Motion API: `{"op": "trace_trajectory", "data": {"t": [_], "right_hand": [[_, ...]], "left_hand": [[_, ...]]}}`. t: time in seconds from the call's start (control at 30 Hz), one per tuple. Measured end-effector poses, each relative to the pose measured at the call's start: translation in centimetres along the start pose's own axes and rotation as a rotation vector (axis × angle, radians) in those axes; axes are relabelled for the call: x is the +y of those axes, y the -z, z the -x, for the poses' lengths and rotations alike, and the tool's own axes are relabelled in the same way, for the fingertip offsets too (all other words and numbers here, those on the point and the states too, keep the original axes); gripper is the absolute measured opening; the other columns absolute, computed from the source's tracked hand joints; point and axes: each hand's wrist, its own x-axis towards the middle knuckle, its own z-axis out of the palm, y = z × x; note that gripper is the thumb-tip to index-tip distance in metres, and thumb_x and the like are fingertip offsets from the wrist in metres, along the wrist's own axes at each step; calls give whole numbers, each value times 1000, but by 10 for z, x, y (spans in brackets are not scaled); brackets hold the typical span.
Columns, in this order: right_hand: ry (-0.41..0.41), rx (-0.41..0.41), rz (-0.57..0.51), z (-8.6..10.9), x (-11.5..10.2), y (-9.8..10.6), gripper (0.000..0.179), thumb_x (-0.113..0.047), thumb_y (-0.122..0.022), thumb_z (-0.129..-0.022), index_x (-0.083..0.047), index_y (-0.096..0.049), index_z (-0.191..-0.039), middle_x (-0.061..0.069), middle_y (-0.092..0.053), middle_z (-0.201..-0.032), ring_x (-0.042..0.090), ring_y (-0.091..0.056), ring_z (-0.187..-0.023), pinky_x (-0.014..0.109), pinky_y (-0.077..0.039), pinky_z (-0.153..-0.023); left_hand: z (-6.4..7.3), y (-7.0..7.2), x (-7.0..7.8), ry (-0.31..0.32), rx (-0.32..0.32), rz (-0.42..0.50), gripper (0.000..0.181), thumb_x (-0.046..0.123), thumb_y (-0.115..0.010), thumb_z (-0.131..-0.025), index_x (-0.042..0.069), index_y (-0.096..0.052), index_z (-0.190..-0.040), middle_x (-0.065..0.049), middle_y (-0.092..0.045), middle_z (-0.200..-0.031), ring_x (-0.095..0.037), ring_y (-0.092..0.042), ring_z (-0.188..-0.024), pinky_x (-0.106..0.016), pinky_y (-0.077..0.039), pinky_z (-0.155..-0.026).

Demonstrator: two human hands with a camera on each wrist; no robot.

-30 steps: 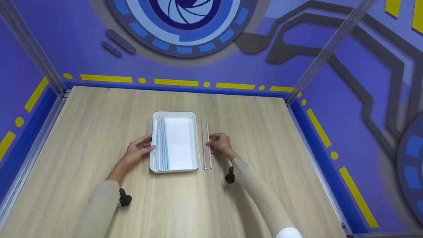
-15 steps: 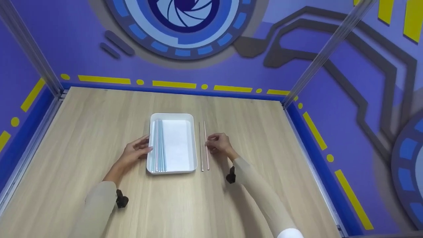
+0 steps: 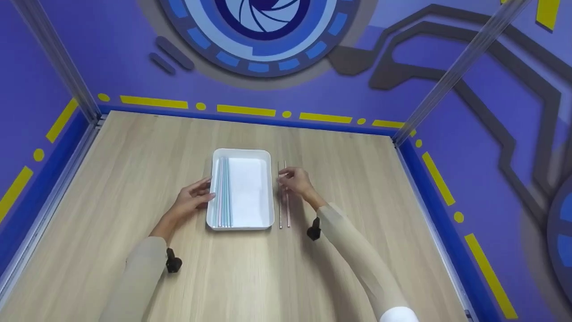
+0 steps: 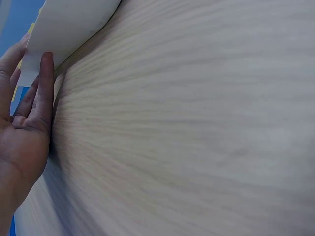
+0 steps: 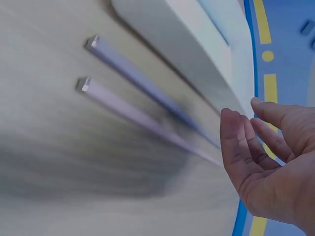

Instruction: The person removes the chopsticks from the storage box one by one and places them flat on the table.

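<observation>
A white rectangular tray [image 3: 250,192] sits on the table, with several pale blue and pinkish chopsticks [image 3: 227,197] lying lengthwise along its left side. My left hand [image 3: 190,201] touches the tray's left edge, its fingers fairly straight against the outer wall [image 4: 69,29] in the left wrist view. Just right of the tray, two chopsticks lie side by side: a purplish one [image 5: 142,81] and a pink one [image 5: 123,108], both with silvery ends. Over their upper half is my right hand [image 3: 298,182], thumb and fingers apart and loosely bent, nothing between them in the right wrist view [image 5: 270,167].
The light wood table [image 3: 241,277] is bordered by blue-purple printed panels [image 3: 335,98] at the back and both sides. Metal corner posts [image 3: 464,67] rise at the back. A black camera mount [image 3: 173,261] hangs at each wrist.
My right hand has shifted away from me and slightly left, off the pink chopstick and over the pair. The left hand stays at the tray edge. The head view has swung a little.
</observation>
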Motion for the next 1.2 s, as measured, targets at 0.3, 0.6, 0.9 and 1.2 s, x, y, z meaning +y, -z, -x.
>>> {"op": "trace_trajectory", "data": {"t": [0.3,0.6,0.9,1.2], "right_hand": [[63,-130,-66,-12,-22,-34,34,-4,-69,-96,11,-63,-126,22,-71,-101,30,-72,-83,39,-65,-77],[4,-199,-24,-20,-30,-90,40,-4,-71,-94,8,-62,-131,25,-73,-108,36,-76,-94,36,-64,-82],[-39,-171,26,-26,-37,-123,46,-5,-74,-91,4,-61,-135,15,-74,-103,27,-75,-91,27,-63,-78],[-43,-170,125,-31,-29,-132,50,-10,-78,-90,0,-61,-137,8,-70,-91,18,-71,-75,24,-62,-66]], "left_hand": [[-2,4,4,-6,11,-16,72,22,-72,-97,17,-37,-159,-21,-47,-153,-13,-59,-117,-23,-58,-89],[1,4,4,1,6,-28,73,23,-72,-97,18,-36,-160,-20,-45,-156,-21,-57,-125,-26,-58,-94],[2,1,2,-8,-3,28,71,19,-72,-97,15,-37,-159,-21,-46,-155,-13,-60,-118,-26,-58,-94],[0,-1,0,-20,0,23,71,19,-72,-97,14,-38,-159,-23,-49,-151,-13,-61,-115,-28,-59,-93]]}}
